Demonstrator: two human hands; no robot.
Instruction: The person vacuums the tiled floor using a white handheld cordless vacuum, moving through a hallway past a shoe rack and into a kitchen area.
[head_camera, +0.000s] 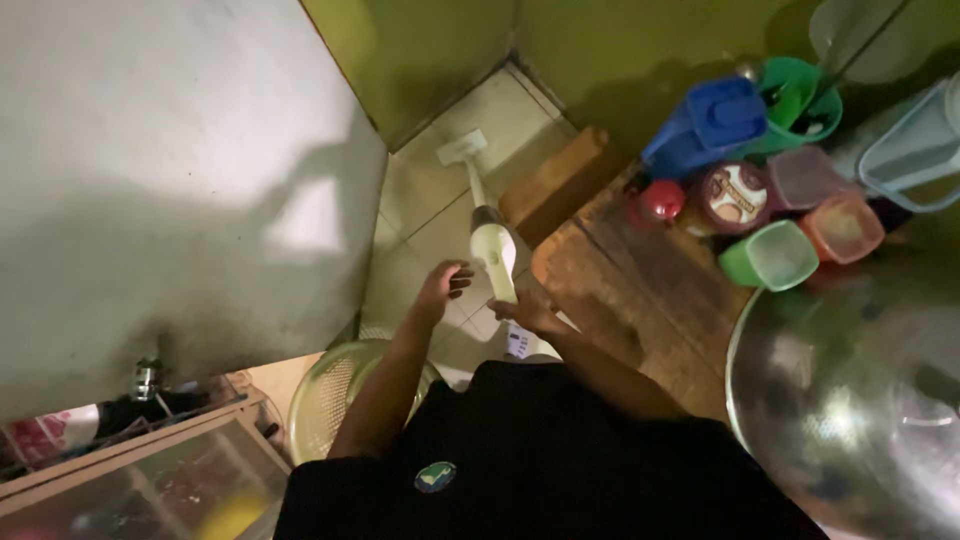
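Both arms extended forward and down from dark-sleeved torso, bare from above elbow. Left hand (440, 285) held open, fingers loosely spread and slightly curled, palm turned toward right, nothing gripped. Right hand (527, 312) closed, fingers wrapped around held handle, knuckles seen from above. Left forearm raised slightly higher than right. Hands kept near each other, not touching. Wrists nearly straight.
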